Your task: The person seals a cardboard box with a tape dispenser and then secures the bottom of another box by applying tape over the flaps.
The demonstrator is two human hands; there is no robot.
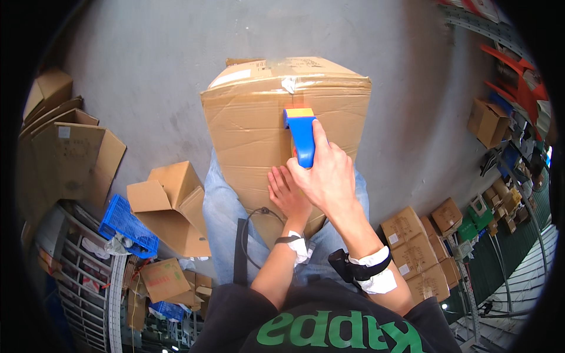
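Observation:
A large cardboard box point(247, 128) stands on the floor between my knees. My right hand point(329, 174) grips a blue tape dispenser point(305, 137) with an orange front edge. The dispenser's head rests over the middle seam of the box face turned toward me. Flat on the same face, a little lower and to the left, lies my left hand point(287, 192) with its fingers spread. Shiny clear tape point(289, 84) crosses the box's far top edge and is crumpled there. The roll in the dispenser is mostly hidden by my right hand.
An opened cardboard box point(170, 200) and a blue plastic crate point(128, 225) lie to my left, with flattened cartons point(70, 154) farther out. Stacked sealed cartons point(415, 251) are at my right. Metal shelving point(88, 282) runs along the lower left. Grey floor point(176, 66) surrounds the box.

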